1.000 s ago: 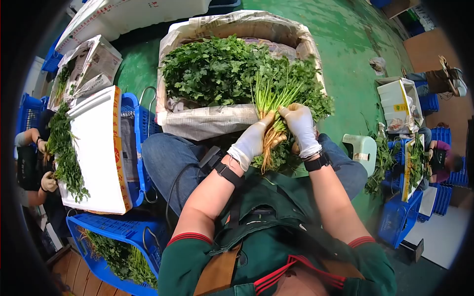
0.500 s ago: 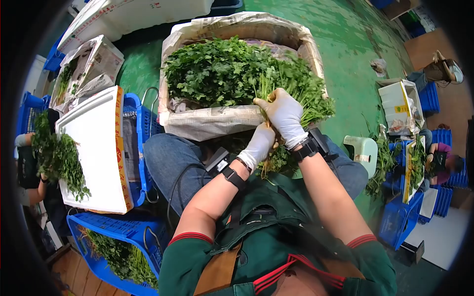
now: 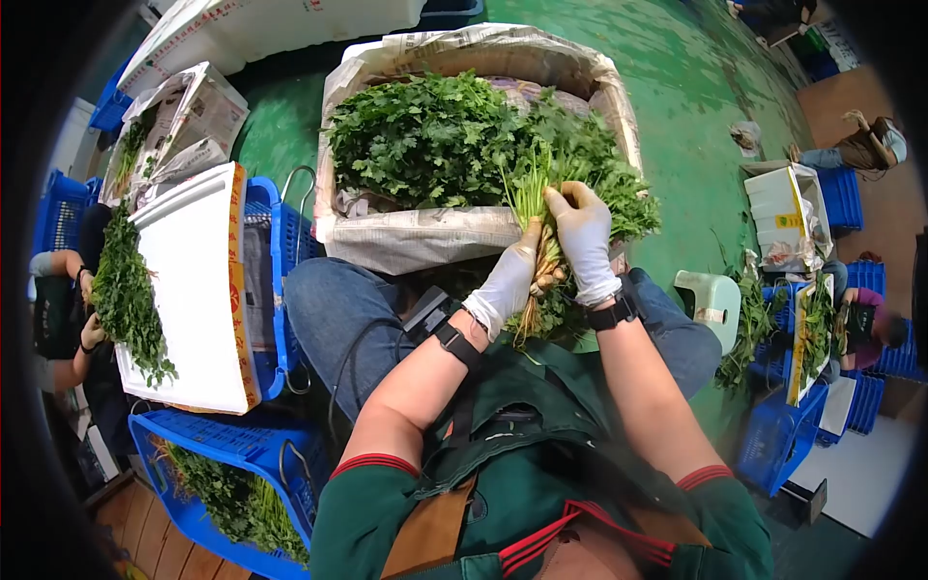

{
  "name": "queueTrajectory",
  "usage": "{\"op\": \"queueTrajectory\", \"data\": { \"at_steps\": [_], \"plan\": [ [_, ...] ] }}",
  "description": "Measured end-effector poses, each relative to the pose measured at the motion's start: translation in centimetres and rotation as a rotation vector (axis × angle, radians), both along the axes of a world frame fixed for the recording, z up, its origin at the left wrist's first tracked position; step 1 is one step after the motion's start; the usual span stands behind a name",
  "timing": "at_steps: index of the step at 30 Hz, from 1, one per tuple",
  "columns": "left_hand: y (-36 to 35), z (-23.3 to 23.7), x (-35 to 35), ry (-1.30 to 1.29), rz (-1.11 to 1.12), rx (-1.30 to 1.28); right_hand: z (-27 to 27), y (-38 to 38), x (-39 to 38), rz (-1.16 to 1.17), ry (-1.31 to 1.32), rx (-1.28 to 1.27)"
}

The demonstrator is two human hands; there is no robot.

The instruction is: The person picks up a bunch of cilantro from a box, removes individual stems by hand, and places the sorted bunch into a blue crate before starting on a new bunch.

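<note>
Between my hands is a bunch of leafy herbs [image 3: 529,184], coriander- or celery-like, with pale green stems and yellowish-white roots. My left hand [image 3: 506,280], in a whitish glove, closes around its lower stems from the left, thumb pointing up. In a matching glove, my right hand [image 3: 586,235] pinches the stems from the right with thumb and bent fingers. The roots [image 3: 548,266] show between the two hands and hang toward my lap. The bunch's leafy end points away from me, over the near rim of a newspaper-lined box [image 3: 425,237]. More leafy herbs [image 3: 425,140] fill that box.
Left of me, a white foam lid [image 3: 193,290] rests on a blue crate [image 3: 280,280]; another person's hands hold greens there. A blue basket [image 3: 222,435] of greens stands at lower left. On the right are a pale green stool [image 3: 710,300] and people beside crates.
My right hand has moved right and slightly toward me, opening a gap between the hands where the roots now show. At left, the other person's greens have shifted on the lid.
</note>
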State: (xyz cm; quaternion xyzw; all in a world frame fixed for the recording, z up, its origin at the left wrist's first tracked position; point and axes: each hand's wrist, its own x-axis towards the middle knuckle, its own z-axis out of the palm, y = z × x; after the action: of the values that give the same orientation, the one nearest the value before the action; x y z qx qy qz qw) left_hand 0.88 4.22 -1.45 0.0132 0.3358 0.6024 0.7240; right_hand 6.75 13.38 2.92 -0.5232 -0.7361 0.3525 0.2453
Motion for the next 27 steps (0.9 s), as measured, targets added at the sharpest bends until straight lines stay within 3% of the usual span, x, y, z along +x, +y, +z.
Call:
{"op": "queueTrajectory", "data": {
  "at_steps": [2,4,6,9,12,13,16,17,18,20,21,22,25,27],
  "plan": [
    [0.2,0.5,0.0,0.037,0.016,-0.057,0.0,-1.2,0.4,0.096,0.257,0.022],
    [0.2,0.5,-0.4,-0.048,-0.036,-0.1,-0.2,-1.8,1.1,0.272,0.297,-0.063],
    [0.0,0.8,-0.1,-0.048,-0.02,-0.149,-0.3,-1.5,2.3,0.35,0.109,-0.041],
    [-0.3,0.5,0.5,0.047,0.055,-0.109,1.1,-1.6,2.4,0.454,0.099,0.0],
    [-0.3,-0.3,0.1,-0.045,0.063,-0.072,-0.6,-1.1,2.9,0.449,0.127,-0.085],
    [-0.2,-0.2,-0.3,-0.121,0.025,-0.089,0.3,-1.9,2.5,0.387,0.307,-0.249],
    [-0.1,-1.1,-1.1,-0.231,-0.02,-0.102,-0.1,-2.3,3.6,0.463,0.11,-0.128],
    [-0.1,-1.1,-1.0,-0.195,-0.014,-0.125,3.0,-3.4,3.5,0.407,0.141,-0.328],
    [-0.2,-1.2,-1.1,-0.157,-0.008,-0.148,3.5,-3.8,4.1,0.403,0.144,-0.329],
    [-0.7,-1.6,-2.0,-0.288,-0.04,0.055,4.0,-4.4,6.1,0.452,0.053,-0.099],
    [-0.3,-1.5,-1.7,-0.175,-0.052,-0.02,2.8,-5.0,7.2,0.458,0.364,-0.198],
    [0.3,-1.1,-1.4,-0.062,-0.061,-0.092,3.0,-5.1,8.1,0.46,0.36,-0.2],
    [0.4,-1.1,-0.6,0.117,0.005,-0.056,4.5,-5.3,10.3,0.738,-0.613,-0.106],
    [-0.1,-0.2,-0.2,0.123,0.009,-0.091,5.6,-4.8,9.4,0.703,-0.584,-0.133]
  ]
}}
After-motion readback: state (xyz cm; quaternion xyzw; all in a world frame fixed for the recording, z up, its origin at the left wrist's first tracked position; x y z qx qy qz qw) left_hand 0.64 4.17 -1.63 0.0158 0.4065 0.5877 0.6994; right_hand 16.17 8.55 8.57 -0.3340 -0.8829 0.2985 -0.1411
